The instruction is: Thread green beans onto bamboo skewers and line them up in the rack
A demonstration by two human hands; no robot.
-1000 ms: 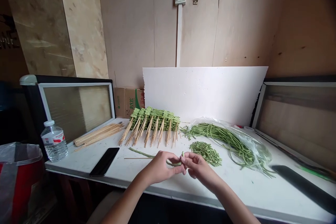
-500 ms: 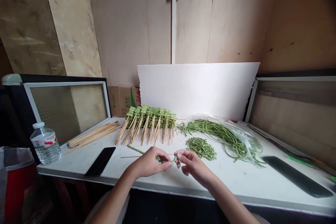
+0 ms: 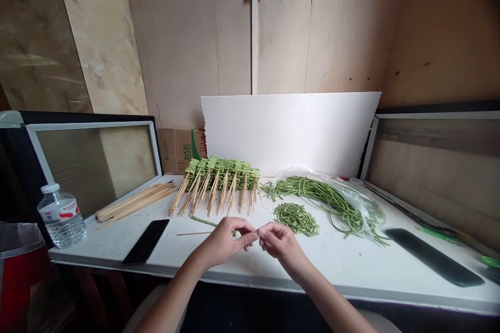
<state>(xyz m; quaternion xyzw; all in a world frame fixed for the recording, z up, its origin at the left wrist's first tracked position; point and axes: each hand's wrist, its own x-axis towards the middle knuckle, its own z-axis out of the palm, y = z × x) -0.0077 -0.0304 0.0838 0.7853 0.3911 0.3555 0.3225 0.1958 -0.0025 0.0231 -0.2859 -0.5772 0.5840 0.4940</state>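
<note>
My left hand point(image 3: 230, 242) is closed around a long green bean point(image 3: 203, 221), whose tail sticks out to the left over the table. Close beside it, my right hand point(image 3: 279, 242) pinches the bean's other end; the fingertips of both hands nearly meet, and the short stretch between them is mostly hidden. A single wooden skewer point(image 3: 193, 233) lies on the table, running behind my left hand. Just beyond my right hand is a heap of short-cut bean pieces point(image 3: 297, 218).
Skewered bean pieces point(image 3: 222, 169) are stacked at the back, sticks forward. Bare skewers point(image 3: 135, 202) and a phone point(image 3: 146, 242) lie left, near a water bottle point(image 3: 62, 217). Long beans in a plastic bag point(image 3: 332, 197) and a dark elongated object point(image 3: 433, 257) lie right.
My hands have drawn closer together, and the bent bean end that showed between them is now mostly covered by fingers. The whole view has shifted slightly.
</note>
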